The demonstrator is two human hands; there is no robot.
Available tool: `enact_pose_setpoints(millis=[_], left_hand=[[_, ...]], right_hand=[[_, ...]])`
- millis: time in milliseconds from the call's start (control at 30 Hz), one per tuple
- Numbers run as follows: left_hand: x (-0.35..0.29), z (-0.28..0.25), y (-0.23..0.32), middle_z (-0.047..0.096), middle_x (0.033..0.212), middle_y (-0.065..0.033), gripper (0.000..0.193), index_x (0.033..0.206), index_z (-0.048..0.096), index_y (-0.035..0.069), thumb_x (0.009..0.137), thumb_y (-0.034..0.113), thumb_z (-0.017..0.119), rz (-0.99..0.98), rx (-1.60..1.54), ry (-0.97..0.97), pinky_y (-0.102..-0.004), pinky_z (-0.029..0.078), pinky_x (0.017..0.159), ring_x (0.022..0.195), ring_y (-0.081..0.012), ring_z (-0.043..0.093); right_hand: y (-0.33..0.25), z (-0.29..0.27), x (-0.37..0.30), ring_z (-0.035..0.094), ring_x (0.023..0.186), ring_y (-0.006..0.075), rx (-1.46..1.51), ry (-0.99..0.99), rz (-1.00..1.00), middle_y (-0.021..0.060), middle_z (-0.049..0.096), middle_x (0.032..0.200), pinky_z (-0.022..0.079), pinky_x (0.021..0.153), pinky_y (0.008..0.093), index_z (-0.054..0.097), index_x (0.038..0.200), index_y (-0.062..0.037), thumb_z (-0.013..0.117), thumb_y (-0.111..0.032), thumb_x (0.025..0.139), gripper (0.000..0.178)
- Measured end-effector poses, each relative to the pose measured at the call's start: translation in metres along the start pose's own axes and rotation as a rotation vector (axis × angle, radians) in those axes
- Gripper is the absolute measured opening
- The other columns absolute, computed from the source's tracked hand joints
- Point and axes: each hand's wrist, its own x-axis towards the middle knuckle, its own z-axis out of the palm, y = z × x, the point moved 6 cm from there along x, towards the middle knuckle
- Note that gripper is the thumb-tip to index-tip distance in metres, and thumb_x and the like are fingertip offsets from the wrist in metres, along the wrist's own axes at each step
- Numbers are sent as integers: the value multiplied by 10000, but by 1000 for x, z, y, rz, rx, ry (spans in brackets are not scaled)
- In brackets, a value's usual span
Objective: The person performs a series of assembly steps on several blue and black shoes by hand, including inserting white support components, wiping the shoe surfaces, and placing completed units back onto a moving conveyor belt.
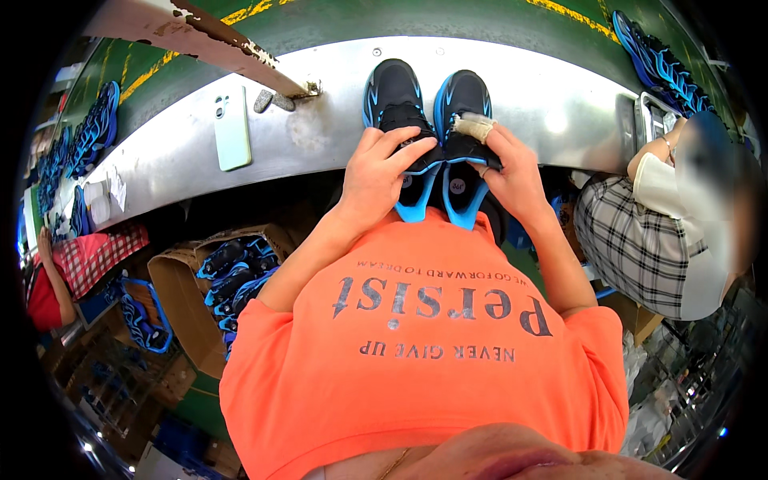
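Two black sneakers with bright blue soles and linings stand side by side on a metal bench, toes pointing away from me. My left hand (374,178) grips the left sneaker (393,84) at its tongue and collar, fingers bent over the lacing. On the right sneaker (465,98), my right hand (514,170) holds the collar and tongue edge. A finger of that hand wears a cream-coloured wrap, which lies over the lacing. Both heels reach past the bench's near edge toward my orange shirt. My fingertips underneath are partly hidden.
On the metal bench (320,60) to the left lie a pale green phone (232,132) and two small dark stones (273,101), near a rusty post (240,60). A cardboard box (188,300) of blue-black shoes stands below left. Co-workers sit at both sides, one in a plaid garment (636,248).
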Motion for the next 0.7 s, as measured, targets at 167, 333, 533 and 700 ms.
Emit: enact_pose_setpoints(millis=[167, 333, 533, 700], left_hand=[[-10, 9, -4, 628, 1201, 12, 335, 939, 677, 142, 693, -72, 599, 89, 78, -50, -375, 470, 858, 1044, -303, 507], [6, 21, -1, 581, 1278, -52, 186, 934, 649, 95, 762, 73, 580, 192, 205, 18, -389, 428, 847, 1106, -307, 494], [8, 3, 5, 538, 1305, -128, 583, 1246, 629, 199, 722, -55, 608, 25, 225, 141, -393, 441, 894, 1047, -319, 521], [1, 17, 10, 559, 1178, -136, 551, 1202, 652, 218, 716, -40, 624, -58, 303, 71, -388, 452, 874, 981, -325, 545]], right_hand=[[-3, 4, -8, 567, 1134, 297, -103, -61, -147, 77, 584, 1238, 513, 897, 369, 648, 1141, -126, 643, 136, 642, 563], [-3, 13, -2, 605, 1064, 309, -293, 82, -230, 117, 590, 1209, 536, 844, 350, 632, 1163, -127, 585, 161, 669, 574], [-7, 0, -5, 562, 1071, 324, -390, 155, -190, 116, 557, 1231, 526, 819, 356, 621, 1232, -188, 645, 145, 626, 692], [-4, -1, -10, 585, 942, 298, -353, 113, -94, 102, 569, 1088, 516, 727, 371, 646, 1183, -187, 698, 90, 654, 600]])
